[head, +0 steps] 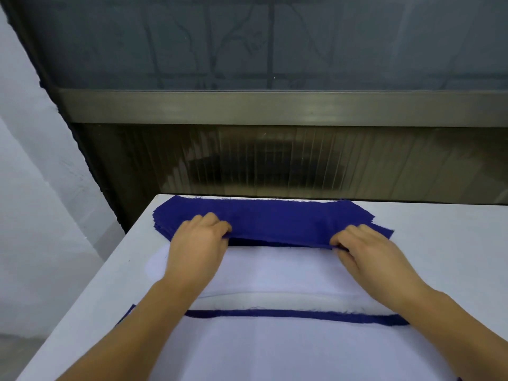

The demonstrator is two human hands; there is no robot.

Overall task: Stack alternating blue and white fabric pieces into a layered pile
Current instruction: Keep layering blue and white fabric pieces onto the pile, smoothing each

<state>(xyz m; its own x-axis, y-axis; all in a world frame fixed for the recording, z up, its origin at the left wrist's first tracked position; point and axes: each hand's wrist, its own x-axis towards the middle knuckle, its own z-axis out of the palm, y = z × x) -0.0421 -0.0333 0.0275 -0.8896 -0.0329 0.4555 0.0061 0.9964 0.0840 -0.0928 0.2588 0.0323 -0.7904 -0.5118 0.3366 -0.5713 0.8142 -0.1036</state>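
A stack of blue fabric pieces [275, 218] lies at the far end of the white table [439, 243]. My left hand [200, 243] pinches the near edge of the top blue piece on its left side. My right hand [365, 251] pinches the same edge on the right, and the edge is lifted a little. Just in front lies a stack of white fabric pieces [275, 273]. Nearest to me is the layered pile [275, 350] with a white piece on top and a blue edge [288, 314] showing along its far side.
Behind the table runs a dark metal frame [275, 108] with ribbed panelling and a window above it. A pale wall [33, 215] stands to the left. The table's left edge drops off near my left forearm.
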